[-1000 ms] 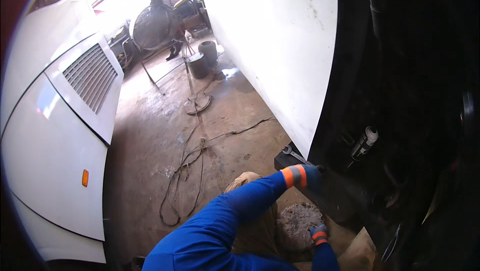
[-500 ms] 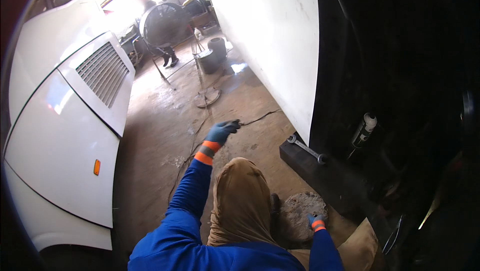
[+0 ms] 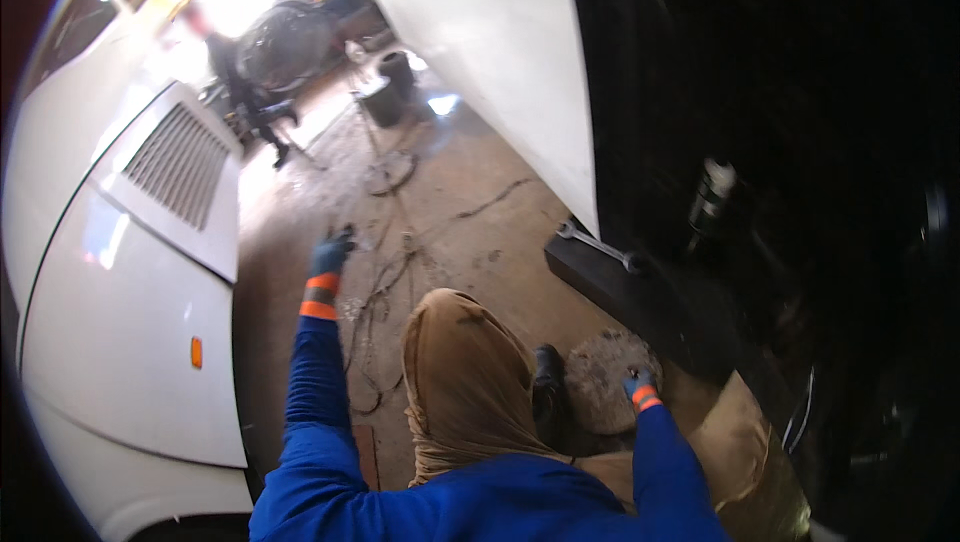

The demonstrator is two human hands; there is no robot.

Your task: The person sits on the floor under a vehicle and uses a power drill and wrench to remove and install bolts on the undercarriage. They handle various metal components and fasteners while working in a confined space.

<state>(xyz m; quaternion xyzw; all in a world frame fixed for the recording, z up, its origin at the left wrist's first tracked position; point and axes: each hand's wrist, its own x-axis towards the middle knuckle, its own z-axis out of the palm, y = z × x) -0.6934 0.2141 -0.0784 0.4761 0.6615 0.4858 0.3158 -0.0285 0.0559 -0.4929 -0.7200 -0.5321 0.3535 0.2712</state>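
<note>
My left hand (image 3: 333,248), in a blue-grey glove, is raised at the left above the floor, fingers curled; what they may hold is unclear. My right hand (image 3: 638,382), also gloved, is low at the right, closed on something unclear beside or on a dirty round plate (image 3: 595,387). My bent knee in brown trousers (image 3: 460,372) is between my arms, with a black shoe (image 3: 548,382) beside the plate. A spanner (image 3: 590,242) lies on a dark beam (image 3: 640,302) to my right. A white-and-dark canister (image 3: 712,192) is in the shadowed space behind it.
A white vehicle (image 3: 130,322) flanks me at left, a white panel (image 3: 500,42) at right. Cables (image 3: 380,312) lie across the floor (image 3: 480,272). Farther away are grey drums (image 3: 380,100), a large dark round object (image 3: 280,47) and another person (image 3: 245,92).
My left hand has moved from near the spanner out to the left, uncovering my knee. My right hand stays by the plate. The other person has moved leftward, clear of the round object.
</note>
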